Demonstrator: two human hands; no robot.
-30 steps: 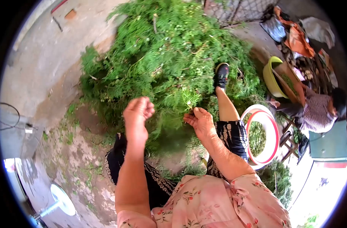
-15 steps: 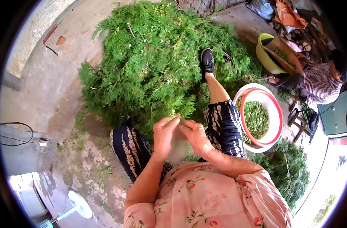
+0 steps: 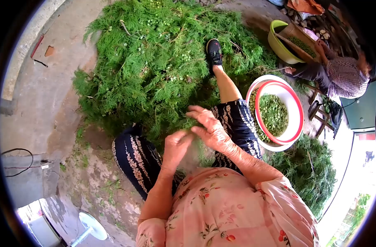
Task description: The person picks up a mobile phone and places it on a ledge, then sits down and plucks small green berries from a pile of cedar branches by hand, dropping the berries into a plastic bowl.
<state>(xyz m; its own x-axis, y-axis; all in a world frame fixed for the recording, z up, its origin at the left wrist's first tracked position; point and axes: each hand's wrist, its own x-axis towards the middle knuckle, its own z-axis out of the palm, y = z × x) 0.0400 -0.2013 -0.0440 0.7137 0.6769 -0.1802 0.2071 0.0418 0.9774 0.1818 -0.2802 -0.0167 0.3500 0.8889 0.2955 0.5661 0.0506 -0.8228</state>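
My left hand [image 3: 175, 150] is closed in a pinch at the near edge of a big pile of green branches [image 3: 155, 70]; a bit of green sprig seems to stick up from its fingertips. Just right of it, my right hand [image 3: 212, 131] has its fingers apart, thumb close to the left fingertips, and I see nothing held in it. Beside my right knee, a red-rimmed white basin [image 3: 295, 119] of small green cones [image 3: 274, 115] sits in a larger white basin [image 3: 250, 92].
At the right a person [image 3: 346, 76] sits by a yellow-green tub [image 3: 277, 47]. More branches [image 3: 307, 177] lie behind the basins. A red-handled tool [image 3: 37, 46] is on the floor at the left; a white fan [image 3: 93, 226] stands at the lower left.
My right hand has opened from a pinch and its fingers have spread upward. My left hand stays pinched. The whole view has shifted, so the pile and basins appear further left and higher.
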